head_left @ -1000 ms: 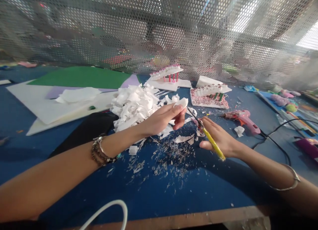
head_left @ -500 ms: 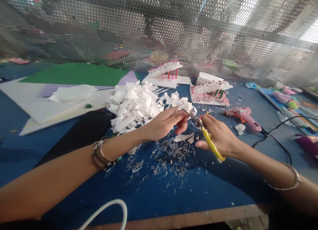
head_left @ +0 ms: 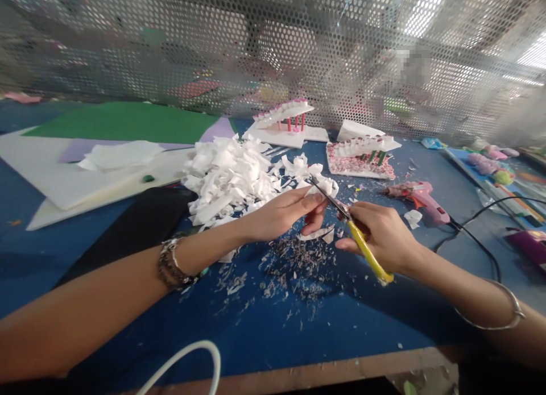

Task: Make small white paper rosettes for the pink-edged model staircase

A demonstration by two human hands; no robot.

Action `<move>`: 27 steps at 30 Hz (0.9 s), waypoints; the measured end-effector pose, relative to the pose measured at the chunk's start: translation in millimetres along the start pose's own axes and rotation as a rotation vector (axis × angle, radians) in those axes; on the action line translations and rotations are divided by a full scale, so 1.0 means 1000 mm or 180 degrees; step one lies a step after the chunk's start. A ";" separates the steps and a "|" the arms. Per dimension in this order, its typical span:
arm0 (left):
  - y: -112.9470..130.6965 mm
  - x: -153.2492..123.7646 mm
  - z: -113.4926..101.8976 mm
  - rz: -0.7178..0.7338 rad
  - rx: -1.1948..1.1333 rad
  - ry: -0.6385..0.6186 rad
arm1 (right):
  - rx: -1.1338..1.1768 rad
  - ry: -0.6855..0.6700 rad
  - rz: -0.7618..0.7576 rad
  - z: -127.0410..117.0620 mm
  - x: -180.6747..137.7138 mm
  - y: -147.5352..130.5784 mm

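My left hand (head_left: 294, 212) pinches a small white paper piece (head_left: 314, 192) between thumb and fingers, partly hidden by the fingertips. My right hand (head_left: 381, 233) grips a pair of scissors (head_left: 363, 248) with yellow handles, their dark blades reaching across to the paper at my left fingertips. Behind my left hand rises a heap of white paper scraps (head_left: 228, 179). Below both hands, tiny pale clippings (head_left: 298, 270) lie scattered over the blue table (head_left: 239, 338).
A pink glue gun (head_left: 426, 202) with a black cord lies at right. Two small craft models stand behind, one with red posts (head_left: 284, 119), one with green posts (head_left: 362, 156). Green sheet (head_left: 128, 125), white sheets (head_left: 55, 173) and a black flat item (head_left: 136, 230) lie left. Perforated metal (head_left: 273, 48) closes the back.
The scissors' handles have shifted slightly right and down in my right hand. The paper at my left fingertips now shows less. My left hand stays nearly in place.
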State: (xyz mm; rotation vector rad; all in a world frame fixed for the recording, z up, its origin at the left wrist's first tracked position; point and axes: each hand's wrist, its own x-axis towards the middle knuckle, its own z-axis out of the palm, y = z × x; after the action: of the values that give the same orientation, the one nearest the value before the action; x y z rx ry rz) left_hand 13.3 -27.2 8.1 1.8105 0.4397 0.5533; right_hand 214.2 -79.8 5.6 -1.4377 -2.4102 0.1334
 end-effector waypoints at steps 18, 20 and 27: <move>0.001 -0.003 0.007 0.0033 0.0665 -0.0392 | -0.1275 0.0341 -0.0023 -0.001 -0.011 -0.005; 0.000 -0.003 0.005 -0.0022 0.0695 -0.0431 | -0.1342 0.0432 -0.0098 -0.001 -0.012 -0.005; -0.005 -0.002 -0.002 -0.0074 0.0594 -0.0710 | -0.1437 0.0571 -0.0264 0.001 -0.015 -0.002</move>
State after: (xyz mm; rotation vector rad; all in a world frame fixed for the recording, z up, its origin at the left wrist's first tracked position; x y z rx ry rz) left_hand 10.6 -25.5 3.2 2.0170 0.3683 0.2968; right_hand 218.7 -93.8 1.4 -1.4451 -2.4397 -0.5690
